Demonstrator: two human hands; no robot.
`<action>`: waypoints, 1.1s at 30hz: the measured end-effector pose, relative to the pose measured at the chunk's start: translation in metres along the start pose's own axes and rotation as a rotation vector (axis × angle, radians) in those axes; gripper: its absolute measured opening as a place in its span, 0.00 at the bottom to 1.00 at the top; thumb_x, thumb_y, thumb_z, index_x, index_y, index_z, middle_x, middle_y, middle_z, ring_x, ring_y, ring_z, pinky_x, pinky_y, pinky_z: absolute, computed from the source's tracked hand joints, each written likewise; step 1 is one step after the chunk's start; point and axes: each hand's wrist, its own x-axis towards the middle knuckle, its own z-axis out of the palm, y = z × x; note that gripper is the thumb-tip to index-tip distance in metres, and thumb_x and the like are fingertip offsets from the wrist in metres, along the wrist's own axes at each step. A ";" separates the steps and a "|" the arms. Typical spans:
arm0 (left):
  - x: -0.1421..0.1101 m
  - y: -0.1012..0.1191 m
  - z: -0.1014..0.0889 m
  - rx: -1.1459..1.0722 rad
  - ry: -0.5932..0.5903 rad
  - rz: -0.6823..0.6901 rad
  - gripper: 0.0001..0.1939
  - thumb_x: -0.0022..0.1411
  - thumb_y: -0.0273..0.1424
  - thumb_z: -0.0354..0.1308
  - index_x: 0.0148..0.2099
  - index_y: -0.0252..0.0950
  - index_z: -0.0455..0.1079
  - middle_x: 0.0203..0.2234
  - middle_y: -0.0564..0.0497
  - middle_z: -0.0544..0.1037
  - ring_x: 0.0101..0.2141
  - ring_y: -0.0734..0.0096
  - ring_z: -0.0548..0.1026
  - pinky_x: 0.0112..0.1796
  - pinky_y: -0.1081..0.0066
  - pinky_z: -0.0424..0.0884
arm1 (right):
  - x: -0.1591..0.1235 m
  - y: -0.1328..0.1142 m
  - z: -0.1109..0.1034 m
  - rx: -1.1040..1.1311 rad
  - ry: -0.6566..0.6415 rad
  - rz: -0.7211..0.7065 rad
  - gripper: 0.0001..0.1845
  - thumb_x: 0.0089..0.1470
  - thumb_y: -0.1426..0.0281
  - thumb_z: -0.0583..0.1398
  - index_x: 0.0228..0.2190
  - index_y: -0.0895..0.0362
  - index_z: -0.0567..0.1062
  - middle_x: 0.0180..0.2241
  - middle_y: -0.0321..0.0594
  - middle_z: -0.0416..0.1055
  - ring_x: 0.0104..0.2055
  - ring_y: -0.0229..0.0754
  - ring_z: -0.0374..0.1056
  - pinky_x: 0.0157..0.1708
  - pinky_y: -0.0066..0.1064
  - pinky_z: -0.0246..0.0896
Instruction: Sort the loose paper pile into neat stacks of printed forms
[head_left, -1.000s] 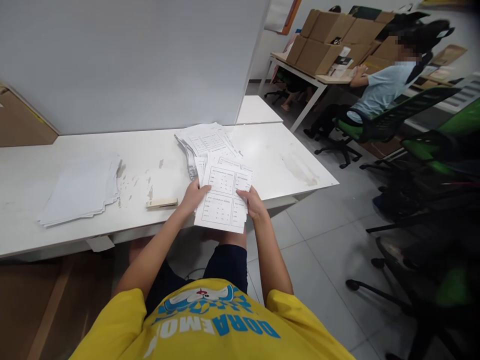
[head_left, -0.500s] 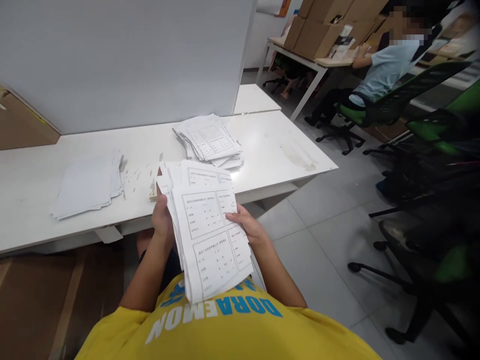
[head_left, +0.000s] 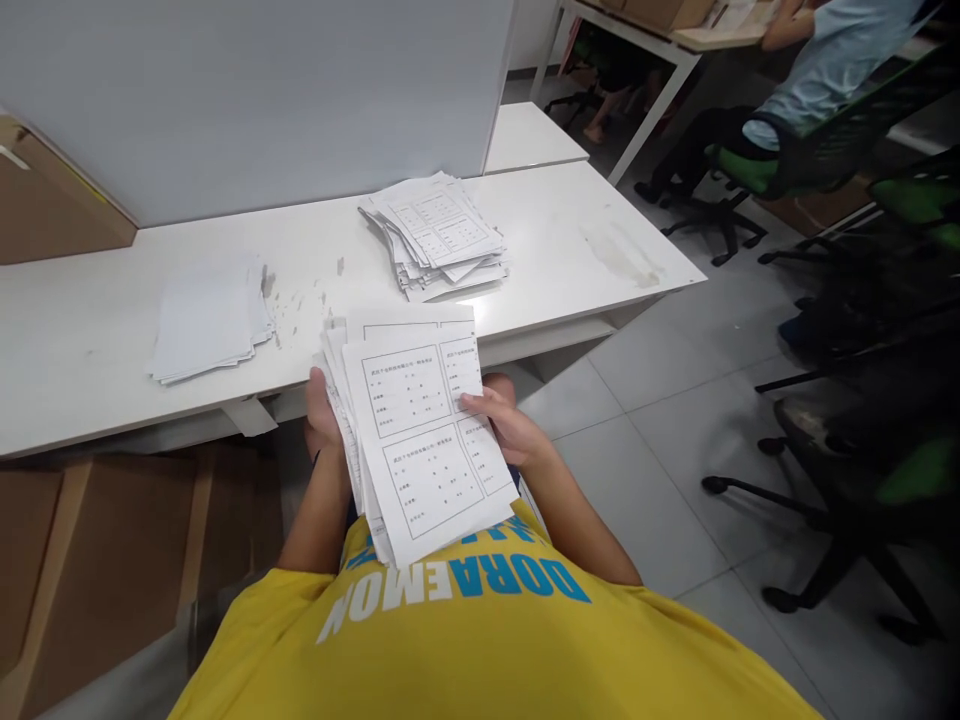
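Note:
A sheaf of printed paper forms [head_left: 420,440] is held between both hands, tilted up in front of the yellow shirt. My left hand [head_left: 324,412] grips its left edge, fingers mostly hidden behind the sheets. At the right edge, my right hand [head_left: 506,425] has its thumb on the front form and its other fingers behind. Boxes of lines and printed characters show on the top sheet. The sheets' edges fan out unevenly on the left and at the top. Beyond, an untidy stack of similar forms [head_left: 442,225] lies on the white table.
A stack of pale sheets [head_left: 206,315] sits left on the white table [head_left: 555,255]. Cardboard boxes stand at the far left [head_left: 52,195] and lower left [head_left: 127,550]. A grey partition [head_left: 262,90] rises behind. On the right are office chairs [head_left: 847,520] and a seated person [head_left: 832,85].
The view has tipped downward and shifted slightly left. The sheaf stays in both hands, its sheets slightly rearranged, with the top of a rear sheet now showing higher above the front one.

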 end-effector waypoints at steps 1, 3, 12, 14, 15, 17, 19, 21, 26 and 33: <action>0.002 0.002 0.001 -0.027 0.004 0.041 0.41 0.54 0.66 0.42 0.59 0.48 0.67 0.50 0.47 0.76 0.61 0.39 0.63 0.51 0.44 0.70 | 0.000 0.000 0.000 -0.021 -0.011 0.028 0.19 0.48 0.62 0.68 0.42 0.56 0.78 0.37 0.41 0.81 0.43 0.51 0.77 0.44 0.46 0.76; 0.007 0.007 0.008 -0.094 -0.023 0.128 0.41 0.52 0.67 0.44 0.60 0.53 0.65 0.56 0.51 0.72 0.62 0.42 0.62 0.52 0.46 0.69 | 0.001 0.001 0.002 -0.053 -0.005 0.059 0.19 0.47 0.62 0.69 0.42 0.56 0.78 0.36 0.41 0.81 0.42 0.51 0.78 0.43 0.47 0.76; 0.011 -0.007 0.001 -0.419 0.081 0.160 0.22 0.56 0.54 0.59 0.42 0.41 0.72 0.37 0.49 0.78 0.48 0.56 0.76 0.51 0.57 0.70 | -0.004 0.025 -0.002 -0.095 -0.107 0.073 0.28 0.45 0.62 0.70 0.49 0.54 0.76 0.48 0.45 0.78 0.54 0.55 0.71 0.54 0.50 0.69; 0.003 -0.009 -0.006 -0.400 0.110 0.157 0.23 0.57 0.54 0.58 0.43 0.42 0.72 0.39 0.48 0.79 0.49 0.57 0.75 0.52 0.57 0.70 | -0.007 0.033 -0.003 -0.118 -0.096 0.077 0.27 0.44 0.64 0.70 0.48 0.54 0.76 0.47 0.44 0.78 0.52 0.54 0.73 0.52 0.50 0.70; -0.002 -0.008 -0.009 -0.380 0.095 0.151 0.25 0.58 0.55 0.56 0.46 0.42 0.72 0.44 0.47 0.78 0.52 0.55 0.74 0.53 0.56 0.69 | -0.007 0.036 -0.003 -0.119 -0.070 0.057 0.26 0.44 0.64 0.70 0.47 0.54 0.76 0.47 0.44 0.78 0.51 0.54 0.74 0.51 0.49 0.71; -0.017 -0.008 -0.014 -0.318 0.029 0.122 0.31 0.59 0.59 0.52 0.54 0.43 0.70 0.56 0.47 0.73 0.59 0.53 0.67 0.56 0.57 0.67 | -0.007 0.038 -0.002 -0.112 0.005 -0.017 0.25 0.45 0.63 0.70 0.46 0.54 0.76 0.45 0.43 0.79 0.50 0.54 0.74 0.50 0.49 0.72; -0.033 -0.012 -0.018 -0.215 -0.050 0.064 0.33 0.57 0.57 0.57 0.58 0.44 0.69 0.61 0.49 0.69 0.63 0.51 0.63 0.58 0.59 0.66 | -0.006 0.037 -0.001 -0.117 0.075 -0.104 0.24 0.45 0.63 0.69 0.46 0.53 0.76 0.45 0.42 0.79 0.50 0.54 0.74 0.51 0.49 0.71; -0.046 -0.019 -0.022 -0.109 -0.054 -0.001 0.30 0.56 0.51 0.62 0.58 0.43 0.70 0.58 0.49 0.72 0.62 0.49 0.64 0.57 0.59 0.67 | -0.006 0.031 0.000 -0.150 0.141 -0.174 0.22 0.45 0.63 0.69 0.44 0.53 0.77 0.45 0.41 0.79 0.51 0.54 0.74 0.52 0.49 0.71; -0.048 -0.025 -0.024 0.045 0.109 0.050 0.22 0.60 0.44 0.63 0.54 0.41 0.72 0.50 0.47 0.78 0.56 0.50 0.71 0.52 0.59 0.72 | -0.003 0.011 0.005 -0.270 0.241 -0.258 0.25 0.41 0.65 0.69 0.43 0.52 0.74 0.48 0.42 0.77 0.52 0.55 0.72 0.54 0.51 0.67; -0.044 -0.013 -0.019 0.160 -0.028 0.102 0.30 0.58 0.39 0.66 0.61 0.42 0.64 0.56 0.44 0.73 0.56 0.53 0.71 0.54 0.59 0.71 | 0.000 -0.003 0.012 -0.370 0.193 -0.294 0.31 0.38 0.64 0.71 0.46 0.51 0.69 0.49 0.44 0.76 0.53 0.54 0.71 0.55 0.52 0.66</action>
